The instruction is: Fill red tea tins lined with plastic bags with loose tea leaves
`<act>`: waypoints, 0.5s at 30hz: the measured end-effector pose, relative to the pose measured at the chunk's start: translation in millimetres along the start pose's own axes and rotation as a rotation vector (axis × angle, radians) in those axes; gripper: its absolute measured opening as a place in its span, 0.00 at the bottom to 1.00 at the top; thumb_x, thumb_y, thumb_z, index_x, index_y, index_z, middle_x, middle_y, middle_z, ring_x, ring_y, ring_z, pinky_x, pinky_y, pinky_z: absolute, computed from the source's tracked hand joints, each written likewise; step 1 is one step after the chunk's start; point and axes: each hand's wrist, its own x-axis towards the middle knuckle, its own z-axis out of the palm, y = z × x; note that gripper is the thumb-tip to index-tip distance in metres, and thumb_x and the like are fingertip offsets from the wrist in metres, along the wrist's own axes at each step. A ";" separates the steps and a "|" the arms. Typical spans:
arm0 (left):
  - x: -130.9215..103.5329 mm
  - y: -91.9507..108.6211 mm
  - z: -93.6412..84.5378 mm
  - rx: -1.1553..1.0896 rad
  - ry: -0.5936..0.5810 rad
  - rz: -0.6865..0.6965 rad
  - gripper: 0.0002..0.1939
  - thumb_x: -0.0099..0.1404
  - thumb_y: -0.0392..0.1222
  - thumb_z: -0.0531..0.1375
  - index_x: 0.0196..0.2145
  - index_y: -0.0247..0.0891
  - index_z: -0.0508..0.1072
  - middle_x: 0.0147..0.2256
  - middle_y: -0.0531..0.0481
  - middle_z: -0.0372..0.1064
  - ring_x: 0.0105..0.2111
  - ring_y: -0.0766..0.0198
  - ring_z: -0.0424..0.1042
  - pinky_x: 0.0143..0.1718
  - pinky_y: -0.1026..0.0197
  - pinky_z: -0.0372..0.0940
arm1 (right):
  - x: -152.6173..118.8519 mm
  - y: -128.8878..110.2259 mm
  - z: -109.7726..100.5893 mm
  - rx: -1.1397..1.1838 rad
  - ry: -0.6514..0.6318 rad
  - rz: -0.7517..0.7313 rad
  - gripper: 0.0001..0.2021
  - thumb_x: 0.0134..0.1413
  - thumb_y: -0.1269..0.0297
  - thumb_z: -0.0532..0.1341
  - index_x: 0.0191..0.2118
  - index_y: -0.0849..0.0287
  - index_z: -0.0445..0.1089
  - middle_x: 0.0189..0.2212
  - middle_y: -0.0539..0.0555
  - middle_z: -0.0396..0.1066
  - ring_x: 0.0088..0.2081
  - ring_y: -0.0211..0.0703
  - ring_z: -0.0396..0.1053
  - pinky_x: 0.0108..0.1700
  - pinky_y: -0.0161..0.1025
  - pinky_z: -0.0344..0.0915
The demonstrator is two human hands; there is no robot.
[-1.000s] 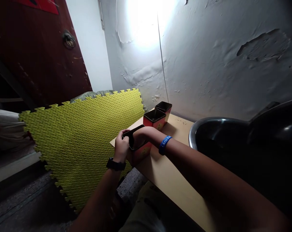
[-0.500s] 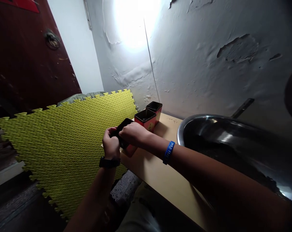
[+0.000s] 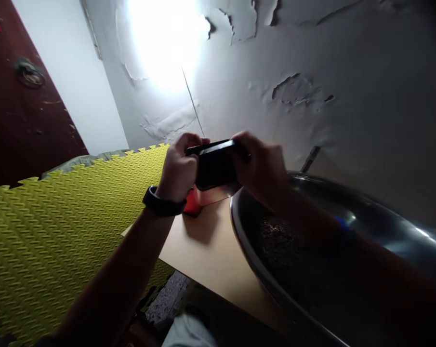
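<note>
Raised above the table, a black rectangular box-like object (image 3: 216, 168) is held between my two hands, its upper edge catching the light. My left hand (image 3: 179, 168) grips its left end, with the thumb on the near side. My right hand (image 3: 263, 166), smeared by motion, is closed round the right end. Whether the object is a lid or a tin cannot be made out. Below it, a red box (image 3: 193, 202) stands on the light wooden table (image 3: 212, 250), mostly hidden behind my left hand and the held object.
A large shiny metal basin (image 3: 239, 226) with dark, grainy bits in it takes up the right side, under my right forearm. A yellow foam mat (image 3: 76, 212) stands at the left. Behind the table rises a grey wall (image 3: 239, 91) with peeling paint.
My hands have risen and spread apart, bringing the black object up from over the red boxes and to the right. The view has turned right.
</note>
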 end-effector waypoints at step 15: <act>-5.8 -80.4 299.1 0.051 -0.825 0.087 0.18 0.44 0.22 0.49 0.34 0.33 0.63 0.29 0.50 0.66 0.28 0.68 0.64 0.31 0.66 0.60 | -120.2 190.5 -112.3 -0.458 0.070 0.320 0.12 0.50 0.72 0.48 0.40 0.59 0.62 0.34 0.57 0.68 0.36 0.45 0.64 0.36 0.38 0.57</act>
